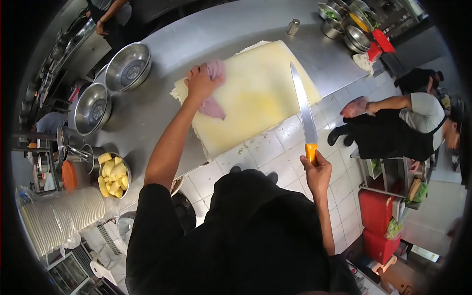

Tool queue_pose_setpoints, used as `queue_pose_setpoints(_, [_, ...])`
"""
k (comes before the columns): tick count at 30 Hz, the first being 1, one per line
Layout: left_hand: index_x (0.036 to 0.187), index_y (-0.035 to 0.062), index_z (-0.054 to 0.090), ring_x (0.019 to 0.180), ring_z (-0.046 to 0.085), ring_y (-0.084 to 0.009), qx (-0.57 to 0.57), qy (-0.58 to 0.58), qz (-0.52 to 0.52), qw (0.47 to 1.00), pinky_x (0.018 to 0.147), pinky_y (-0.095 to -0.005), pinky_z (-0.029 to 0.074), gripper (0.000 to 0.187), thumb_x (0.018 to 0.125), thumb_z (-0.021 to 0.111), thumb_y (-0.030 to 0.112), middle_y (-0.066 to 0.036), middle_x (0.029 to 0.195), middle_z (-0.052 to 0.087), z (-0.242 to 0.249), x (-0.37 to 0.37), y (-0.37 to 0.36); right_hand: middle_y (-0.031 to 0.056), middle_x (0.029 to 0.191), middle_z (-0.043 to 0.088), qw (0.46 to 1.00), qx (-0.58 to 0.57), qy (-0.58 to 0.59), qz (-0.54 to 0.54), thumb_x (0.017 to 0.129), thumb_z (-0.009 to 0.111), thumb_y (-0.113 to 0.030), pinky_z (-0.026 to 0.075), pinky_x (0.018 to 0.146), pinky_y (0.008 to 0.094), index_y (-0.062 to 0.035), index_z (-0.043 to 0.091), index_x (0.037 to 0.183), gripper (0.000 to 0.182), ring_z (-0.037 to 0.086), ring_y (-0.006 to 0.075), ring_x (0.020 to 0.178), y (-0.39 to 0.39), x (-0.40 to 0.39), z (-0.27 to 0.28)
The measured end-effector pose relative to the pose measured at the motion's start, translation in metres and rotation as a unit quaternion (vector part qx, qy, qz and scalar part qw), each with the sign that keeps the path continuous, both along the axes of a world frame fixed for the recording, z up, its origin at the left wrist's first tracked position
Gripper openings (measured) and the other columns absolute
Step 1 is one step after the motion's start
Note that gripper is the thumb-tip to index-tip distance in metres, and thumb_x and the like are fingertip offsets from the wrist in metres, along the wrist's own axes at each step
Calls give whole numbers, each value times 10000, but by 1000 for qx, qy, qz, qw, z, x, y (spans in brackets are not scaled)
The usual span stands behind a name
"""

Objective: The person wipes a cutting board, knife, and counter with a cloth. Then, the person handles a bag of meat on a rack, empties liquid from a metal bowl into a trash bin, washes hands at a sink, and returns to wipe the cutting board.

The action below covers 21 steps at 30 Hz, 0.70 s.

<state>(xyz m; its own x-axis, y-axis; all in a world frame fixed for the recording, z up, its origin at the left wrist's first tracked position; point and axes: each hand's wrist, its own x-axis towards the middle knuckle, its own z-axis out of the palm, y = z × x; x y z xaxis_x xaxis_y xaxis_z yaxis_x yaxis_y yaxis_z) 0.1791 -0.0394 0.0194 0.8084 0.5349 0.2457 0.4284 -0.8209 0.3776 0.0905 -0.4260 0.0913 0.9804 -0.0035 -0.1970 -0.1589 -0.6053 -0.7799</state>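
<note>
Left hand (200, 82) is down on the far-left part of the pale yellow cutting board (260, 91), reaching out along a bare forearm, and it's laid over a mauve, limp-looking piece (212, 108). Fingers slightly parted, back of the hand up towards me; whether they're pinching the stuff or only lying on it, I can't tell from here. Mauve shows on both sides of the hand, one patch beyond the fingers, another nearer the wrist, and I can't make out if it's a single piece.

Over to the right hand (318, 172): wrapped round the orange handle of a long knife (303, 105), out past the board's near edge, above the tiled floor (290, 137). The blade points away from me, its tip over the right part of the board; touching or clear of it, I can't say.

The board lies on the steel bench (196, 42), ragged strips showing along its edges. To its left on the bench I've got two metal bowls (129, 69), and nearer me a bowl of yellow chunks (114, 176) beside a plastic-wrapped stack of plates (61, 219). A small shaker (293, 27) stands beyond the board. Off right, another person (381, 130) in a dark apron is near the shelving.
</note>
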Motion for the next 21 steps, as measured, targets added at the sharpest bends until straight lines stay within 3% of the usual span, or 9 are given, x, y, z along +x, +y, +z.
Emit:
queue_pose_setpoints(3, [1200,11,530,1124,469,-356,-85,-25,-82,993,932,-424,403,514,734,662,182,-218,1226,469,-22,14,-13,5,645,537,999,9,23,-35,799,698,-134,394,509,224,48,593,1144,404,479,72,555,-11,-12,-1])
queue_pose_setpoints(5, [1175,-11,535,1087,489,-364,-113,-42,-116,986,925,-427,413,473,733,632,126,-217,1154,504,-31,10,-26,-13,627,489,998,24,17,-60,792,698,-118,345,508,227,63,611,1033,314,415,64,557,-13,-19,4])
queue_pose_setpoints(9, [1086,-43,550,948,564,-358,-118,-27,-215,969,820,-435,477,383,704,567,-19,-217,1033,552,-31,-2,-121,-32,603,457,995,45,8,-87,797,694,-123,311,493,219,52,627,931,230,383,47,540,-16,-21,5])
queue_pose_setpoints(11, [1055,-20,571,922,568,-357,-163,-35,-319,933,784,-447,479,338,719,555,-3,-201,1010,565,-37,-17,-185,-32,606,478,993,74,15,-95,802,694,-130,319,479,213,34,635,923,213,407,43,525,-10,-16,12])
queue_pose_setpoints(12, [990,-3,602,913,573,-368,-234,-72,-421,874,776,-442,476,264,733,604,55,-201,974,576,-38,-20,-211,-32,621,503,993,75,15,-85,801,696,-124,334,479,203,33,639,946,221,429,43,526,-11,-11,12])
queue_pose_setpoints(13, [924,1,612,899,574,-371,-289,22,-440,850,774,-439,464,225,745,654,130,-202,930,579,-25,-29,-236,-31,632,511,992,83,18,-96,801,696,-116,340,484,199,37,638,963,231,435,42,533,-9,-6,18])
queue_pose_setpoints(14, [858,4,621,886,574,-375,-341,115,-454,815,771,-436,452,239,758,704,205,-203,886,582,-8,-40,-253,-30,642,519,990,90,22,-108,801,695,-109,346,490,195,41,637,980,241,441,41,539,-8,-1,24])
queue_pose_setpoints(19, [763,16,561,835,593,-334,-434,-42,-371,820,747,-413,477,252,723,721,207,-185,856,591,23,-19,-242,-14,670,547,978,153,-19,-139,817,682,-102,367,494,183,44,625,1013,251,467,42,548,-27,12,39])
queue_pose_setpoints(21, [965,30,540,892,604,-309,-481,-128,-310,810,782,-389,477,289,741,699,116,-181,928,614,34,21,-220,-12,669,547,975,154,-29,-157,819,682,-107,368,494,184,43,623,1013,251,471,45,544,-32,12,45])
